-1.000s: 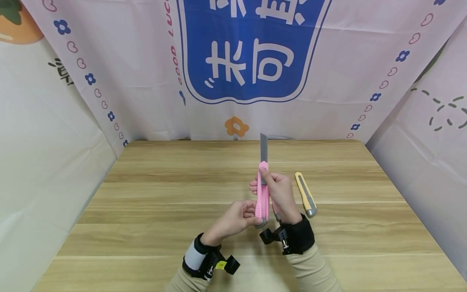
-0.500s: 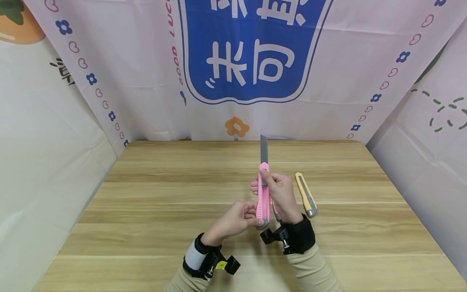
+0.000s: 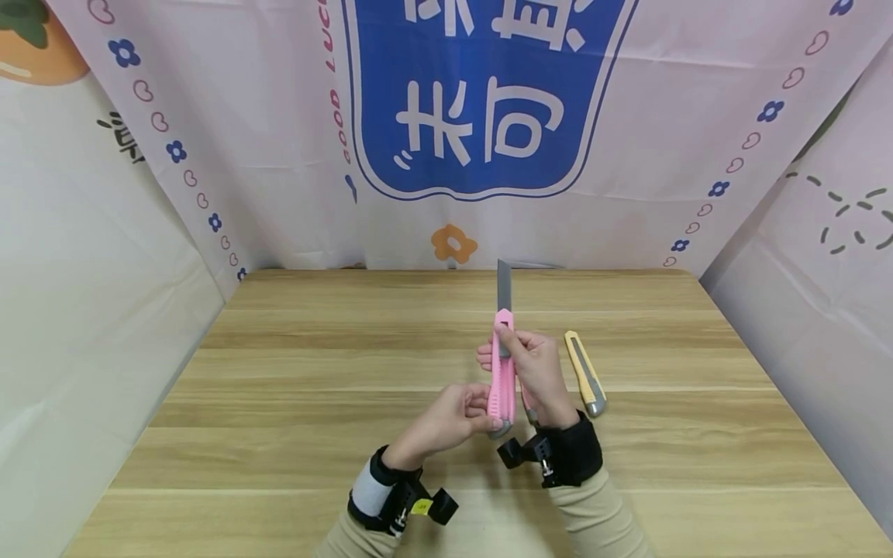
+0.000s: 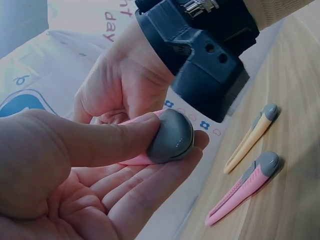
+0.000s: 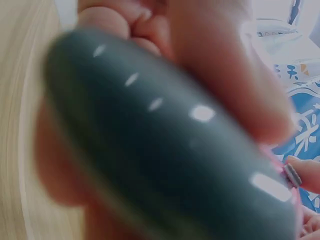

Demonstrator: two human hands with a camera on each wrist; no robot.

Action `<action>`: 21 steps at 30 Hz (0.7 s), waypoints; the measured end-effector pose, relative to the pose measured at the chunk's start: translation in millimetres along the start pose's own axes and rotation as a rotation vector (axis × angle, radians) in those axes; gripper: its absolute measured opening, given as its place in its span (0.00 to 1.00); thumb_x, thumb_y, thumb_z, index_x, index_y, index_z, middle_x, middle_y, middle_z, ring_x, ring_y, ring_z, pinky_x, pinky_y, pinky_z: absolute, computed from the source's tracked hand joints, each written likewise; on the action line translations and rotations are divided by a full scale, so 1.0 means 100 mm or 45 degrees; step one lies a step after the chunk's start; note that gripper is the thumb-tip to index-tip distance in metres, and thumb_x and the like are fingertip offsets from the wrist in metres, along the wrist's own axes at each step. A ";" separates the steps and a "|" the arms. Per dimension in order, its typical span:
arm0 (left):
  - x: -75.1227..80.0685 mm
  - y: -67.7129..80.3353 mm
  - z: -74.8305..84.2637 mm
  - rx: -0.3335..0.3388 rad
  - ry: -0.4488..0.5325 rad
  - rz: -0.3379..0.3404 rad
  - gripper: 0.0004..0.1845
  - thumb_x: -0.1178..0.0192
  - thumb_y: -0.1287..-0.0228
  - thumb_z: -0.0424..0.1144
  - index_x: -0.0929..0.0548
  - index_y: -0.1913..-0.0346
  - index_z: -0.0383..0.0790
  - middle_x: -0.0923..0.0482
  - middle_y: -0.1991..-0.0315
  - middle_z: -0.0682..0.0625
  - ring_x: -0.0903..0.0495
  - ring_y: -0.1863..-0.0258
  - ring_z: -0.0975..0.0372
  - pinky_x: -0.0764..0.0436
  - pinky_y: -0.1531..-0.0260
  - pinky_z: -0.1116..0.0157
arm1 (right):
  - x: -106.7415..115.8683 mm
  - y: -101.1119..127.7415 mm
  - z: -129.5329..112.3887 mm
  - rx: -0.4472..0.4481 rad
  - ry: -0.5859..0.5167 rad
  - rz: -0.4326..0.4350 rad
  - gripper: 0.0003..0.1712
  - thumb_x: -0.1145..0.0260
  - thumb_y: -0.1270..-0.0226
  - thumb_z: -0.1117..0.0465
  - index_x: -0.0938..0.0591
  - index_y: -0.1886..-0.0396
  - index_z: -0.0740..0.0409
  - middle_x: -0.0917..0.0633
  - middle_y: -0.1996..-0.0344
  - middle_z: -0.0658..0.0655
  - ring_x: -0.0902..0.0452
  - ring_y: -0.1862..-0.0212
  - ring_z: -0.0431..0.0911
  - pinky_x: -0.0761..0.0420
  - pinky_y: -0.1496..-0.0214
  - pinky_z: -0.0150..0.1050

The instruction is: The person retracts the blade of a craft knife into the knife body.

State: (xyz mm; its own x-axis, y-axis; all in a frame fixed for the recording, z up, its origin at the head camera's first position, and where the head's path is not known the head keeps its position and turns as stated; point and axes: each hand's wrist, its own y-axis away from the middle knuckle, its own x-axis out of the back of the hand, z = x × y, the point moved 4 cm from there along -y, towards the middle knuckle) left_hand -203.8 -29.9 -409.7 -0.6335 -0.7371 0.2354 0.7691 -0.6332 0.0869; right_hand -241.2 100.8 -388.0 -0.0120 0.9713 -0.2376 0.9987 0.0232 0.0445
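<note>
Two hands point(image 3: 488, 391) gripping pink utility knife point(image 3: 503, 372), blade out, apparently upright

Held knife point(image 3: 502, 364) above table point(image 3: 279, 403) centre; second knife point(image 3: 584, 372) flat, just right of hands.

A wooden table point(image 3: 293, 403) stands before printed cloth backdrops point(image 3: 279, 155).
</note>
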 end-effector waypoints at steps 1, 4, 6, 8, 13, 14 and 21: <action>0.01 0.00 0.00 0.001 0.000 0.008 0.18 0.42 0.37 0.25 0.25 0.45 0.21 0.18 0.53 0.29 0.15 0.53 0.47 0.13 0.55 0.72 | 0.00 -0.01 0.01 -0.012 -0.008 0.011 0.20 0.38 0.31 0.53 0.19 0.63 0.69 0.11 0.78 0.49 0.12 0.71 0.41 0.10 0.61 0.38; 0.02 0.01 0.00 0.006 -0.005 0.028 0.18 0.42 0.37 0.26 0.25 0.45 0.21 0.18 0.53 0.29 0.15 0.53 0.47 0.13 0.55 0.72 | -0.01 -0.01 0.04 -0.055 -0.017 0.049 0.20 0.38 0.31 0.51 0.18 0.64 0.67 0.11 0.78 0.48 0.12 0.71 0.41 0.10 0.61 0.38; 0.03 0.01 -0.01 0.010 -0.006 0.044 0.18 0.42 0.37 0.25 0.25 0.45 0.21 0.18 0.53 0.29 0.15 0.52 0.47 0.13 0.55 0.72 | -0.01 -0.02 0.05 -0.076 -0.012 0.066 0.22 0.38 0.31 0.49 0.18 0.65 0.68 0.11 0.79 0.49 0.12 0.72 0.41 0.10 0.62 0.38; 0.03 0.01 -0.01 0.012 -0.008 0.056 0.18 0.42 0.37 0.26 0.25 0.45 0.21 0.18 0.53 0.29 0.15 0.53 0.47 0.13 0.55 0.72 | -0.01 -0.01 0.05 -0.083 0.005 0.075 0.26 0.38 0.32 0.48 0.18 0.63 0.71 0.11 0.80 0.49 0.12 0.73 0.41 0.10 0.64 0.38; 0.04 0.00 -0.02 0.015 -0.015 0.062 0.18 0.41 0.37 0.27 0.25 0.45 0.22 0.17 0.53 0.30 0.15 0.53 0.48 0.13 0.55 0.71 | -0.02 0.01 0.03 -0.051 0.031 0.075 0.29 0.38 0.31 0.49 0.20 0.58 0.77 0.12 0.81 0.50 0.12 0.74 0.42 0.10 0.64 0.39; 0.04 0.00 -0.02 0.013 -0.019 0.053 0.18 0.41 0.37 0.27 0.25 0.45 0.22 0.17 0.53 0.30 0.15 0.53 0.48 0.13 0.55 0.71 | -0.02 0.02 0.03 -0.046 0.033 0.074 0.28 0.38 0.31 0.50 0.20 0.58 0.77 0.12 0.82 0.50 0.12 0.74 0.42 0.10 0.64 0.39; 0.02 0.01 0.01 -0.022 -0.020 0.011 0.18 0.40 0.37 0.27 0.25 0.46 0.21 0.17 0.54 0.30 0.14 0.54 0.48 0.13 0.56 0.72 | -0.01 0.02 0.00 -0.013 0.042 0.037 0.22 0.38 0.30 0.53 0.19 0.66 0.73 0.12 0.81 0.49 0.13 0.74 0.41 0.10 0.64 0.37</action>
State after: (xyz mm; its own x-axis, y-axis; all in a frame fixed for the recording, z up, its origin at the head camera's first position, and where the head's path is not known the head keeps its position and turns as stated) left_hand -204.6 -31.7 -408.4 -0.6254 -0.7387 0.2515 0.7728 -0.6310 0.0684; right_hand -238.9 99.8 -387.8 0.0152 0.9788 -0.2041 0.9981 -0.0028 0.0609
